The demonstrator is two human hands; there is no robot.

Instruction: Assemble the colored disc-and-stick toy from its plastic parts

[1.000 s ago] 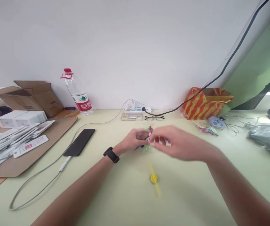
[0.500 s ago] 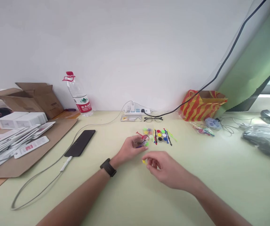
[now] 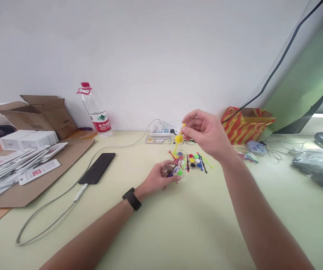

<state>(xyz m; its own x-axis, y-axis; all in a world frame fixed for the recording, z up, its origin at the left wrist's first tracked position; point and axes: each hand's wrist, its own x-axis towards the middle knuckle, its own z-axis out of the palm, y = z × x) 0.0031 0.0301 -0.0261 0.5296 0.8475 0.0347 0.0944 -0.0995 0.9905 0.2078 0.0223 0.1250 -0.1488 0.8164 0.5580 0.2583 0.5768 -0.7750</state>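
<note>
Two grips on my feed: right hand (image 3: pixel 202 131) pinching yellow spinner (image 3: pixel 179 139), left hand (image 3: pixel 161 175) curled round coloured pieces (image 3: pixel 180 173) left of the discs (image 3: pixel 192 160).

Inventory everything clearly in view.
Table: 1, pale green, foreground
Cardboard box: 1, brown, left
Tags: many, white, left
Bottle: 1, clear, back left
Phone: 1, black, left
Power strip: 1, white, back
Glasses: 1, dark, back
Thick cable: 1, black, right
Striped bag: 1, red and yellow, right
Plastic bag: 1, clear, right
Curtain: 1, green, right
Discs and sticks: many, multicoloured, centre
Yellow piece: 1, yellow, centre
Watch: 1, black, lower centre
Left hand: 1, bare, centre
Right hand: 1, bare, holding yellow piece
</note>
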